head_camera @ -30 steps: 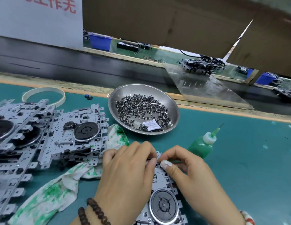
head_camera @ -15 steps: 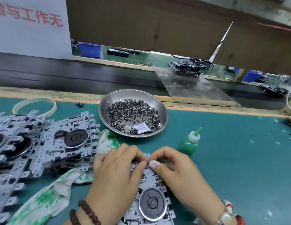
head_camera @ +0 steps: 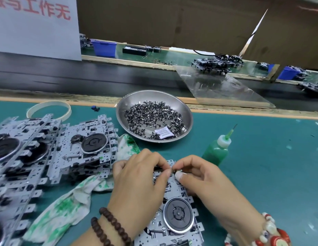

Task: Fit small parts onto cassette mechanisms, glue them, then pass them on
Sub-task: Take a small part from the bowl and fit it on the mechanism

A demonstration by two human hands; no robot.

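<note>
left hand (head_camera: 138, 181) curled, pinched mechanism's (head_camera: 174, 217) far edge | right hand (head_camera: 204, 181) pinched small part (head_camera: 173, 170) at fingertips | mechanism lay under both hands | glue bottle (head_camera: 216, 150) just beyond right hand

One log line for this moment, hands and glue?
left hand: pinching at mechanism top edge | right hand: same spot | part: hidden | glue bottle: untouched

Bowl of parts (head_camera: 155, 105) behind the mechanism (head_camera: 174, 217); glue bottle (head_camera: 216, 151) right, stacked mechanisms (head_camera: 48, 153) left.
</note>
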